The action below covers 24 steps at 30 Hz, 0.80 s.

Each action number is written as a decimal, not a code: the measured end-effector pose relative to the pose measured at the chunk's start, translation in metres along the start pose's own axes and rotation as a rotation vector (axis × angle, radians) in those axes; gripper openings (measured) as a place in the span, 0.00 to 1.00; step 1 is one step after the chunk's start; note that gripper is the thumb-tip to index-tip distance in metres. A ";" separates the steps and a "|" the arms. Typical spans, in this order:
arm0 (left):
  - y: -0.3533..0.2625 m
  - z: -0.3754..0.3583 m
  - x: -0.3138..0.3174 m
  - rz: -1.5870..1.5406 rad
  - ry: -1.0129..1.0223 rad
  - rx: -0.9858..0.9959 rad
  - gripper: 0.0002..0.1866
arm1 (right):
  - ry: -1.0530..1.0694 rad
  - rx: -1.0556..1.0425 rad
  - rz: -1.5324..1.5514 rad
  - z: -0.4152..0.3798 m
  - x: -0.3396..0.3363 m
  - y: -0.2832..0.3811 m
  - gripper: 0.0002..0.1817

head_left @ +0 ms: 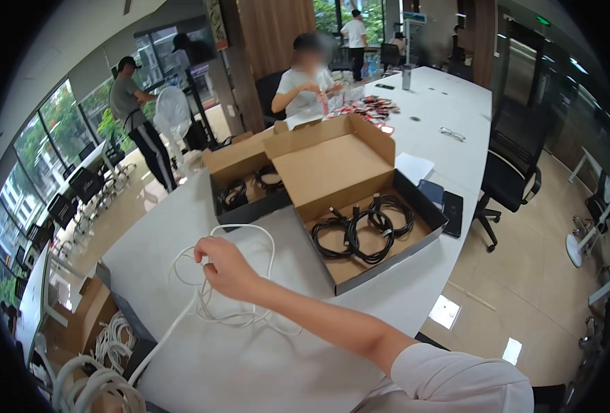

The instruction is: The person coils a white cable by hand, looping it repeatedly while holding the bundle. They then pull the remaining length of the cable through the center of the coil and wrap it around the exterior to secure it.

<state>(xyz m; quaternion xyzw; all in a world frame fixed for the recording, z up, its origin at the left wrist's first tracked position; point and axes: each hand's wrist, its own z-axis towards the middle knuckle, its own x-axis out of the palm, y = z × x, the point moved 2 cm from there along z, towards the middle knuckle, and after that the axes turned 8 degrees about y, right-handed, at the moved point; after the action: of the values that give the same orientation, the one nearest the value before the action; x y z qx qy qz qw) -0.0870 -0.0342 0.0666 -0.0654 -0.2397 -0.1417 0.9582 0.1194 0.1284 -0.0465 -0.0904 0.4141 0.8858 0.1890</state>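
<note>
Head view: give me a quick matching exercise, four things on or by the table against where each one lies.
Things:
1. white cable
2. black cables
3. eyeglasses
4. black phone

Places:
A. alone on the far part of the white table
B. flat on the table, just right of the nearer open box
C. looped in the right hand
D. coiled inside the nearer open cardboard box

Pairs: 1-C, 2-D, 3-A, 4-B

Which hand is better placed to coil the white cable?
Probably the right. The right hand grips the white cable loops above the table; the left hand is out of view.
</note>
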 end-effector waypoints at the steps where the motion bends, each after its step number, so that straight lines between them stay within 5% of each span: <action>1: 0.001 -0.001 0.000 -0.004 0.014 -0.001 0.27 | 0.049 0.028 0.050 -0.001 0.004 -0.005 0.09; 11: 0.002 -0.008 -0.018 0.041 0.175 -0.030 0.23 | 0.405 0.116 0.121 -0.005 0.001 0.038 0.05; 24: -0.012 -0.006 -0.018 0.115 0.161 0.044 0.23 | 1.157 -0.052 -0.549 -0.076 0.057 0.065 0.11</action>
<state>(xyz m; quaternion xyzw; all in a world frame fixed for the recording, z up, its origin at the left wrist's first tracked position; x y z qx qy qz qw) -0.1034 -0.0421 0.0534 -0.0464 -0.1609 -0.0858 0.9821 0.0410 0.0465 -0.0681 -0.6612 0.3891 0.6230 0.1527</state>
